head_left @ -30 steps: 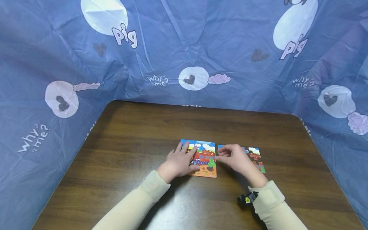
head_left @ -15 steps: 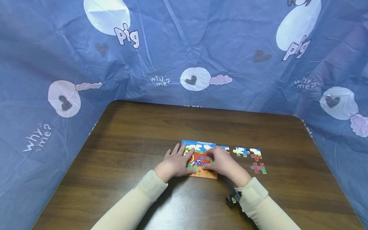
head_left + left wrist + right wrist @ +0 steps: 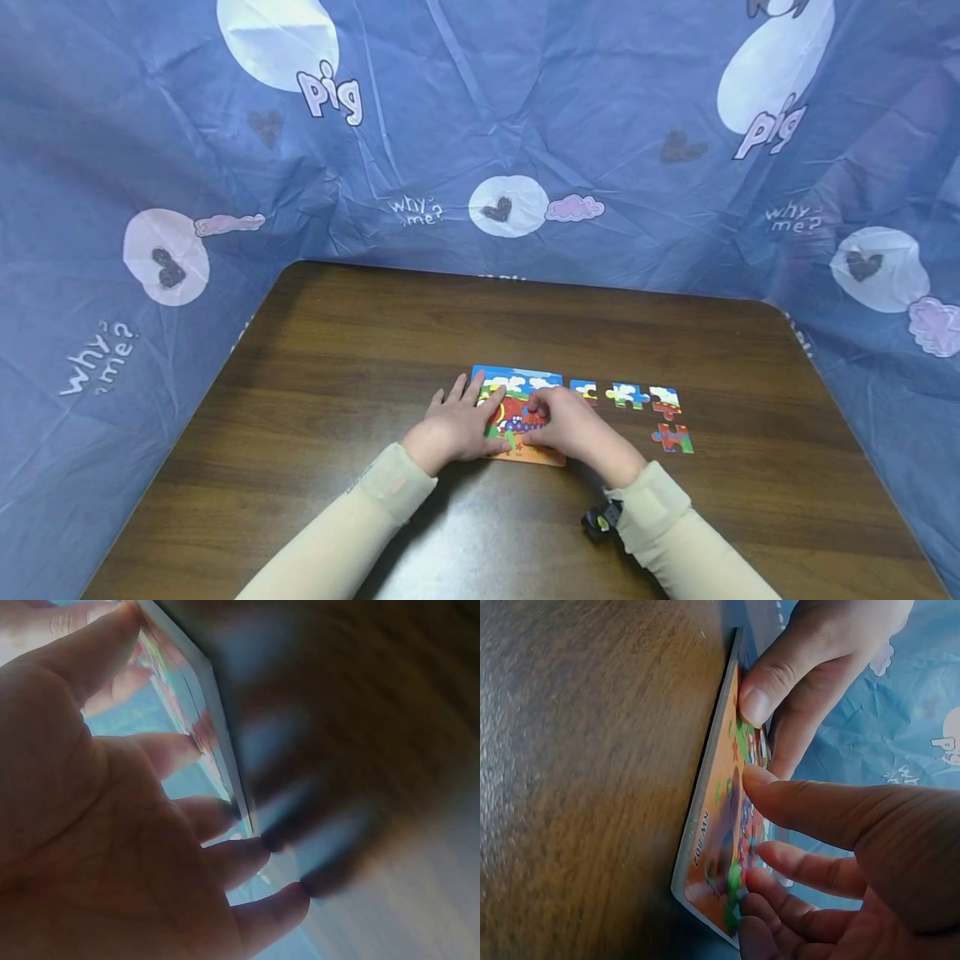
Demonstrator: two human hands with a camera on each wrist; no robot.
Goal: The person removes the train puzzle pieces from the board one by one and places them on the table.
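A jigsaw board point(image 3: 517, 372) with a train picture lies on the table. My left hand point(image 3: 450, 429) rests on its left part, fingers spread. In the left wrist view the left fingers point(image 3: 176, 754) reach along the board's edge. Over the right part of the board, my right hand point(image 3: 573, 429) has its fingers curled toward the thumb, seeming to pinch a jigsaw piece against the picture; the fingers largely hide it. The right wrist view has the right thumb point(image 3: 761, 780) on the board's surface, facing the curled fingers, with the left thumb point(image 3: 756, 707) beyond.
Several loose jigsaw pieces lie right of the board, among them a blue-and-white piece point(image 3: 627, 396) and a red-green piece point(image 3: 673, 438). A blue printed cloth point(image 3: 420, 142) hangs behind the brown table point(image 3: 360, 333). A small black camera point(image 3: 600, 523) sits at the right wrist.
My right hand has moved left from beside the loose pieces onto the board, uncovering those pieces. My left hand has stayed on the board, shifting only slightly.
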